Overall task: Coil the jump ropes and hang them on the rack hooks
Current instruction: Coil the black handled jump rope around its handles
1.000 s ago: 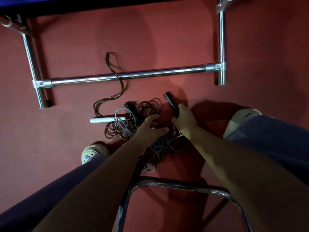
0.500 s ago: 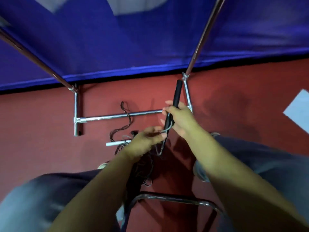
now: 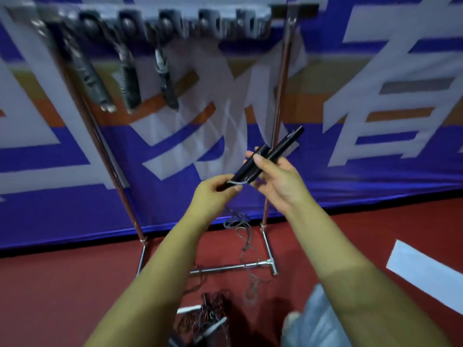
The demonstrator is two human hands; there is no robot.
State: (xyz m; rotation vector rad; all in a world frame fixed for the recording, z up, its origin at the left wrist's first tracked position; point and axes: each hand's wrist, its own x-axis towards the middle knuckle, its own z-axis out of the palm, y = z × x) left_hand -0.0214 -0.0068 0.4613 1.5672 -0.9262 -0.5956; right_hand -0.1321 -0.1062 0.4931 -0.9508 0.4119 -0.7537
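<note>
The rack (image 3: 280, 101) is polished metal tubing, shiny and smooth. The two handles (image 3: 270, 156) held up look like matt black plastic, with a thin grey cord (image 3: 238, 182) at their lower ends. The banner (image 3: 375, 146) behind reads as printed cloth or vinyl with a slight sheen. The floor (image 3: 75, 284) is matt red.

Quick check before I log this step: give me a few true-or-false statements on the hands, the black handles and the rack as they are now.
1. Both hands hold the two black cylindrical jump-rope handles. True: the right hand grips them, the left hand pinches their lower end.
2. The held rope is fully coiled. False: its dark cord trails down to the red floor.
3. Three coiled ropes hang from the chrome rack's hooks. True, though blurred.
4. No ropes lie on the floor. False: a tangled rope pile with white handles lies there.
</note>
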